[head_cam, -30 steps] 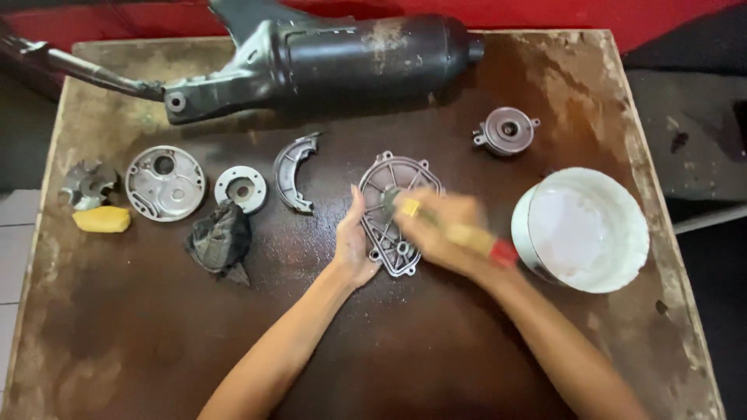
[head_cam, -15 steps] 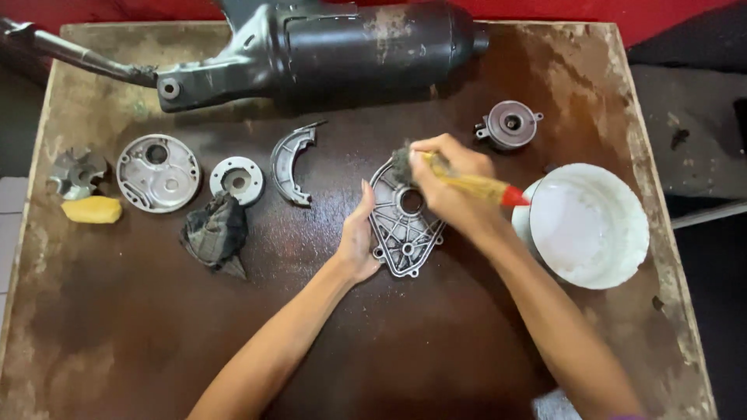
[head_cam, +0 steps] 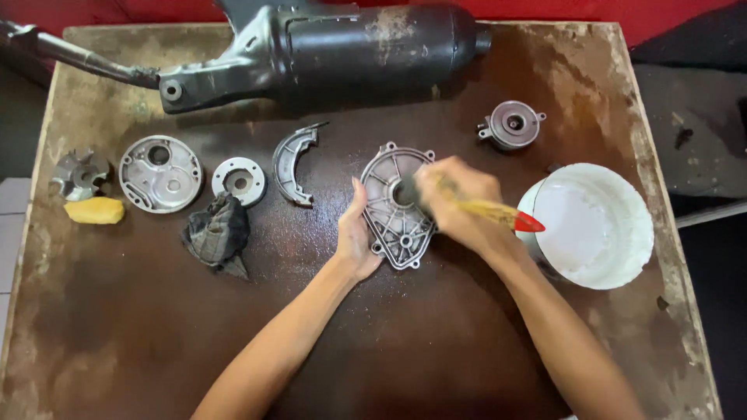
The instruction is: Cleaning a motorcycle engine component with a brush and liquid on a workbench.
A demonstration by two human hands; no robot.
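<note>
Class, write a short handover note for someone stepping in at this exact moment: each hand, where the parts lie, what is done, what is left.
Left hand steadies the grey ribbed metal cover plate on the brown table.
Right hand grips a yellow-handled brush with a red tip, bristles at the plate's centre hole.
White bucket stands just right of it.
Done: brushing under way.
Left: how much remains cannot be judged.
</note>
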